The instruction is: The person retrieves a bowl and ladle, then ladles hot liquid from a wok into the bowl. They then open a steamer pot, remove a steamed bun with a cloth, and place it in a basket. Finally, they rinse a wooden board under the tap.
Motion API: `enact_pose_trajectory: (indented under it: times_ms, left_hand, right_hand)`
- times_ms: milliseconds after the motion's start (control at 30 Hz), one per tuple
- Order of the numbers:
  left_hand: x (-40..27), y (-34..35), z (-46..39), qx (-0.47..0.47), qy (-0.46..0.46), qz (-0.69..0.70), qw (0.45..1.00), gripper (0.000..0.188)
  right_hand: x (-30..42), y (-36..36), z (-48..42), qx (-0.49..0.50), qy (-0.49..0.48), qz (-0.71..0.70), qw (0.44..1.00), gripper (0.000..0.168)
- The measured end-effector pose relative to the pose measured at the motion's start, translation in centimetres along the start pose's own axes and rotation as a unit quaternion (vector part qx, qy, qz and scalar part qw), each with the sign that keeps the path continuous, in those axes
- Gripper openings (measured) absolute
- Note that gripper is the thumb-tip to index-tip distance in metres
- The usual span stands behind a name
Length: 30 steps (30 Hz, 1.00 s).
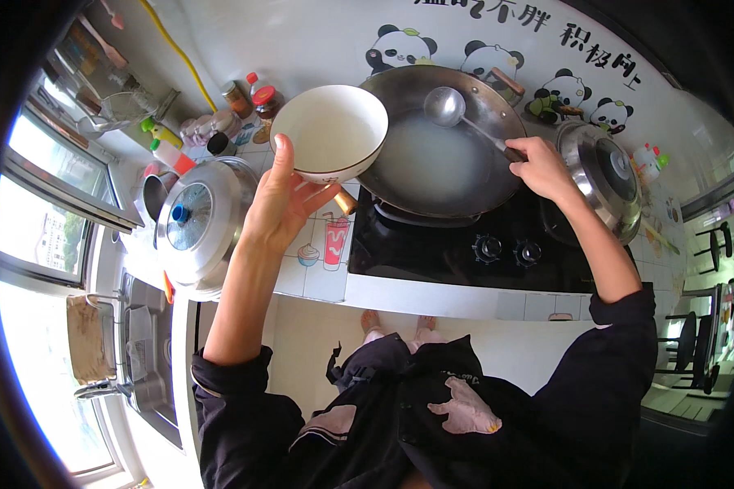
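Note:
My left hand (290, 195) holds a white ceramic bowl (330, 131) with a dark rim, raised at the left edge of a wok; its thumb lies along the near side of the bowl and the fingers are under it. Pale, cloudy liquid (431, 153) lies in the bottom of the large metal wok (495, 186). In my right hand (538, 165) is the dark handle of a metal ladle (445, 107), its round head over the far part of the wok. A wooden wok handle (345, 200) sticks out below the bowl.
The wok stands on a black glass gas hob (422, 257) with two knobs. Right of it is a lidded metal pot (611, 177); to the left stands another lidded pot (202, 226). Jars (266, 101) and bottles (172, 156) line the back left. A sink (153, 367) is at lower left.

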State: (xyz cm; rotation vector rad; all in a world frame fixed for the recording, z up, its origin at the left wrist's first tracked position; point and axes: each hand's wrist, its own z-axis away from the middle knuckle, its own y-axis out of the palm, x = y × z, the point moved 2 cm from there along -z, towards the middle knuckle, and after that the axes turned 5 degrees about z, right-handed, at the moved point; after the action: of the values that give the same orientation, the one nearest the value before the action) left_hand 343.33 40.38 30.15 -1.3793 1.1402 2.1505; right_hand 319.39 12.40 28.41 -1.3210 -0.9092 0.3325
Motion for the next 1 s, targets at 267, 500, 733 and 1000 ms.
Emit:
enact_pose_trajectory:
  times_ms: [267,500,733,1000]
  left_hand:
    - [0.3,-2.9,0.9,-0.037,-0.007,0.005,0.999,0.083]
    - [0.5,-4.5,0.7,-0.035,-0.003,0.022,0.999,0.081]
    - [0.4,-4.9,0.7,-0.054,-0.001,0.023,0.998,0.079]
    - [0.8,-5.5,0.2,-0.042,-0.006,0.025,0.999,0.078]
  right_hand:
    - [3.3,2.2,-1.6,0.057,0.001,0.021,0.998,0.038]
    - [3.5,3.9,-1.8,0.157,0.050,-0.180,0.970,0.044]
    - [4.8,2.1,0.5,0.243,0.069,-0.333,0.908,0.046]
    - [5.5,-2.0,3.4,0.303,0.101,-0.361,0.876,0.042]
